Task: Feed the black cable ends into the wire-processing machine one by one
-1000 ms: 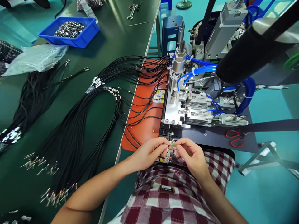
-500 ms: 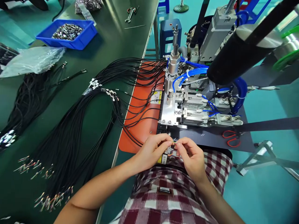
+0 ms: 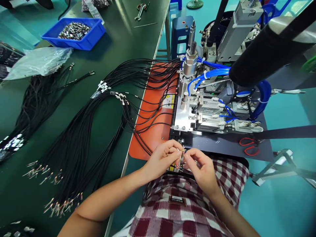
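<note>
My left hand [image 3: 166, 158] is closed in a pinch on the thin coloured wires [image 3: 178, 164] at a cable's end, just in front of the machine [image 3: 184, 115]. Close against it, my right hand [image 3: 201, 166] pinches at the same wires with thumb and forefinger. The fingers hide most of the wire ends. Black cables [image 3: 145, 144] run over the orange plate [image 3: 150, 131] toward my left hand. A yellow label [image 3: 172, 167] shows partly below the left fingers.
Bundled black cables [image 3: 76, 135] with stripped coloured ends lie on the green table [image 3: 118, 36]. Behind them stands a blue bin [image 3: 95, 36] of small metal parts. Red-handled scissors [image 3: 249, 146] lie right of the machine. A wrench [image 3: 140, 12] is at the back.
The view has shifted slightly, so the machine and table appear further right. Both hands stay together at the wires, with more coloured strands now showing below the left fingers.
</note>
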Demonstrator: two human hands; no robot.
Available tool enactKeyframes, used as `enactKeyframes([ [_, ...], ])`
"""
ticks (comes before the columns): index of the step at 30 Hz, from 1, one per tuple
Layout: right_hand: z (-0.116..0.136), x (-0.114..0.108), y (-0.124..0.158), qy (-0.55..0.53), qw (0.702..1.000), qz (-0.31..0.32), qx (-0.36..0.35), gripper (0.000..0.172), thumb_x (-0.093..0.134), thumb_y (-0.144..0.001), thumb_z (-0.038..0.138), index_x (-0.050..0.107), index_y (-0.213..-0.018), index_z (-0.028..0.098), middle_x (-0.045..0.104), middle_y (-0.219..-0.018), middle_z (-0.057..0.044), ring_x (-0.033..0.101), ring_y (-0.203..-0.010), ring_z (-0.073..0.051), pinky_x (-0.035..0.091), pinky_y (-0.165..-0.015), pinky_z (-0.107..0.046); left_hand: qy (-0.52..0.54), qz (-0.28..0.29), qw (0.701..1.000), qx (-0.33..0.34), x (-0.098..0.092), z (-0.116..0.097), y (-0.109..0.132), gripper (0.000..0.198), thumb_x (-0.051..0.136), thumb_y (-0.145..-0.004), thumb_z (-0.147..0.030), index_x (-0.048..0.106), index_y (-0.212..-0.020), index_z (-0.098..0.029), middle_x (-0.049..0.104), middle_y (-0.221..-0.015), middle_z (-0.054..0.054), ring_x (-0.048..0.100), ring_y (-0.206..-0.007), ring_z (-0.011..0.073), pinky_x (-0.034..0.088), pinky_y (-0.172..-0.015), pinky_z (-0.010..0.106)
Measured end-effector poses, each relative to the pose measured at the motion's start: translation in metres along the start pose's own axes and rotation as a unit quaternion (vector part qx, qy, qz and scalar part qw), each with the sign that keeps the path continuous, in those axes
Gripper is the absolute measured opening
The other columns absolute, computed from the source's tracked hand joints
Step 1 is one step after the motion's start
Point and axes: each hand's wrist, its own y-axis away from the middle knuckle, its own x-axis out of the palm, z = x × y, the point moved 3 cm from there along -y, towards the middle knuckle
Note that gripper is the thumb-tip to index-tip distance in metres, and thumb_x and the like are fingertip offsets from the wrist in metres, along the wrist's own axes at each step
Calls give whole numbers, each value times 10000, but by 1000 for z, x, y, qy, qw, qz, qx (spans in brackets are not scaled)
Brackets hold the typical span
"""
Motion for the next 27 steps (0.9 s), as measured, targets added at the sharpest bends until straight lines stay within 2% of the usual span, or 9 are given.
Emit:
enactKeyframes([
  [4, 0, -11, -6, -43, 999, -23, 22, 155, 594, -859, 335, 612, -797, 194, 589, -697, -3, 519, -551, -123, 465, -546, -253, -13, 5, 1000, -1, 0, 0, 0, 215, 547, -900, -354, 547, -950, -144, 549, -600, -24, 464, -533, 79, 345, -517, 188],
  [10, 1, -4, -8, -64, 997, -15, 47, 148, 648, -816, 327, 612, -764, 194, 554, -630, 18, 485, -524, -109, 442, -515, -240, -19, 17, 1000, 0, 1, -1, 1, 218, 532, -909, -360, 531, -970, -151, 535, -608, -29, 449, -538, 77, 330, -512, 188],
  [18, -1, -2, -8, -110, 990, 2, 93, 173, 657, -793, 329, 576, -723, 193, 503, -577, 36, 454, -502, -103, 384, -467, -217, 0, 35, 999, -2, 0, -1, -1, 239, 554, -896, -376, 512, -983, -158, 531, -613, -33, 471, -549, 82, 370, -531, 191],
  [27, -7, -7, -9, -137, 988, 9, 65, 168, 651, -809, 347, 606, -770, 190, 537, -655, 16, 481, -543, -111, 426, -526, -245, -1, 29, 1000, 0, -1, 2, -2, 234, 566, -890, -383, 509, -957, -166, 506, -629, -45, 432, -540, 64, 327, -503, 165],
])
